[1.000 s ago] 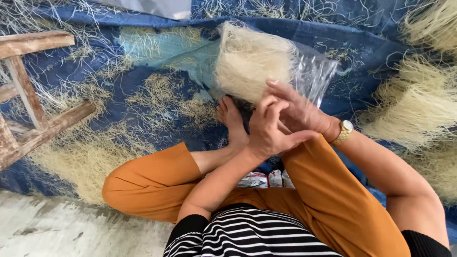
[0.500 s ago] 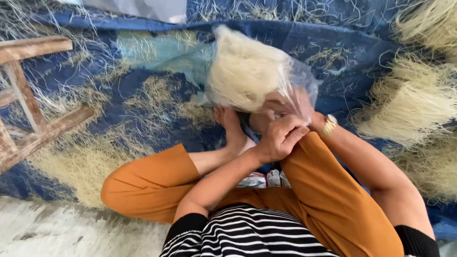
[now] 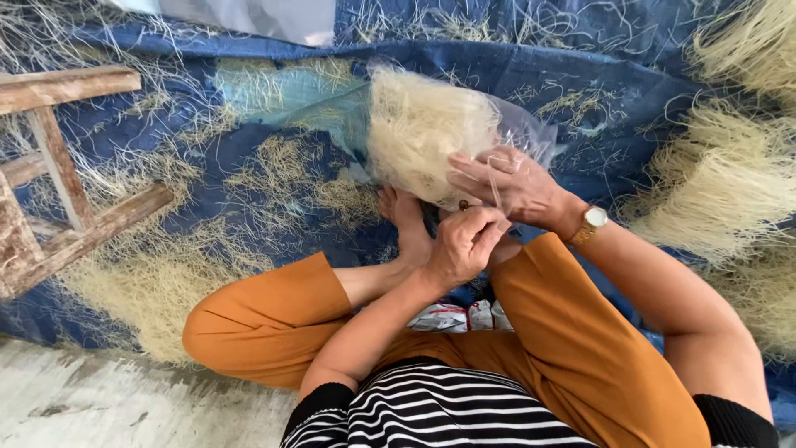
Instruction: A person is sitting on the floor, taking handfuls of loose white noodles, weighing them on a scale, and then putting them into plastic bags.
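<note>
the clear bag of pale noodles [image 3: 427,133], upper centre of the frame, has tipped more upright than a second ago; the right hand [image 3: 514,182] grasps its neck; the left hand [image 3: 464,242], now clenched below it, pinches the gathered plastic. the bundle looks bagged, its mouth being closed above the blue tarp [image 3: 647,83].

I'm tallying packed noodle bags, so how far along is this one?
Done: a bundle of dried noodles sits inside the clear plastic bag. In hand: the right hand holds the bag's mouth, and the left hand works at it. Left: loose noodle piles lie unbagged on the blue tarp.
</note>
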